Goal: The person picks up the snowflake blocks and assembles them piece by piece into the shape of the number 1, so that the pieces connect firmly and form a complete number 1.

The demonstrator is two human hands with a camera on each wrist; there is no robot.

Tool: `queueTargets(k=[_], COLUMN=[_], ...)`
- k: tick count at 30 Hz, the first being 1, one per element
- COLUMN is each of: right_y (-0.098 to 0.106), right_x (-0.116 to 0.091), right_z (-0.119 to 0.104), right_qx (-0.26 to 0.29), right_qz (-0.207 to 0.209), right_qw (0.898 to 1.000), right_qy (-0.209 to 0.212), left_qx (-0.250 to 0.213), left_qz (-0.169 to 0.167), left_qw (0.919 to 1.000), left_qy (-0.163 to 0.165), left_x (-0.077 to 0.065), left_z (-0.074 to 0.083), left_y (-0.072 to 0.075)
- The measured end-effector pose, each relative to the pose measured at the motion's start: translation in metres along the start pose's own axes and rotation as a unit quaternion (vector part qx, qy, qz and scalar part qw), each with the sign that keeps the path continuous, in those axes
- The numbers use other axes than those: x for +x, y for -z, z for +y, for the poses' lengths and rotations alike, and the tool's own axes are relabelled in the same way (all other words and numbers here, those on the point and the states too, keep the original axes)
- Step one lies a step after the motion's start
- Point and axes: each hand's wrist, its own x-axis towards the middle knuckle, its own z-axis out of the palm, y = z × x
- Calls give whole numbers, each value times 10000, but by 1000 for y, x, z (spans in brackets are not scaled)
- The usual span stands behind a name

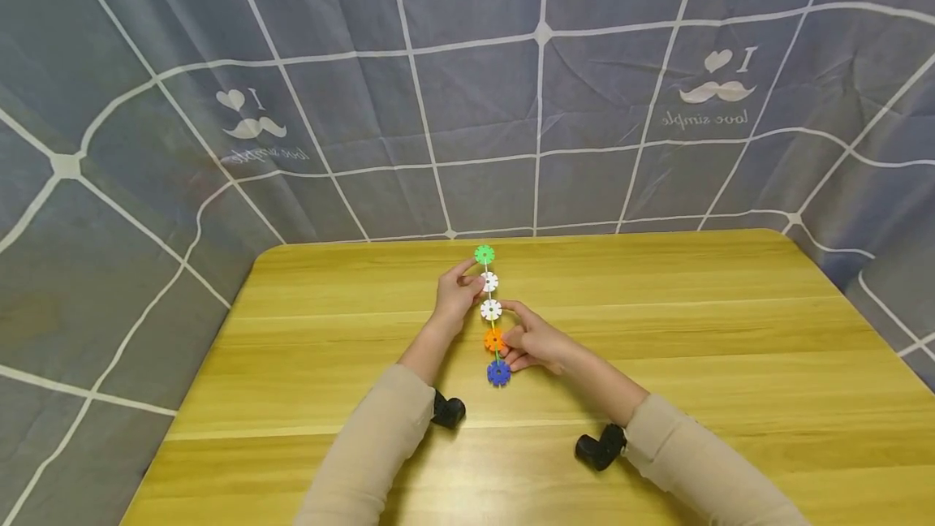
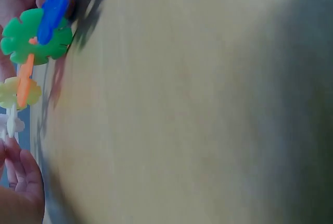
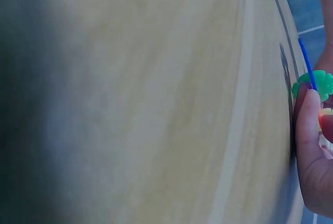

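Note:
A chain of notched plastic snowflake discs runs away from me over the table, slotted together at alternating angles. In the head view a green disc (image 1: 484,254) is at the far end, then two white discs (image 1: 491,310), an orange disc (image 1: 494,339) and a blue disc (image 1: 499,372) at the near end. My left hand (image 1: 454,296) pinches the chain by the farther white disc. My right hand (image 1: 536,339) grips it near the orange disc, index finger reaching toward the nearer white one. A darker green disc (image 2: 31,39) and a yellow disc (image 2: 21,92) show in the left wrist view.
The wooden table (image 1: 329,347) extends to both sides of the hands. A grey curtain (image 1: 482,104) with white lines hangs behind its far edge. Black wrist devices (image 1: 601,446) sit under both sleeves.

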Motion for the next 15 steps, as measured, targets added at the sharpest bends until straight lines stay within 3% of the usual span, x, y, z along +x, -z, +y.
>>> queueTargets(k=[9, 15], right_y=[2, 2], right_x=[3, 2], right_z=[-3, -1], right_qx=[26, 24], right_qz=[-75, -75], right_qw=[10000, 9999], right_qy=[-37, -83], left_qx=[335, 870], left_qz=[253, 452], left_qw=[9985, 9942], left_qy=[-365, -440], left_x=[1, -1], left_z=[-3, -7], left_y=[-6, -8])
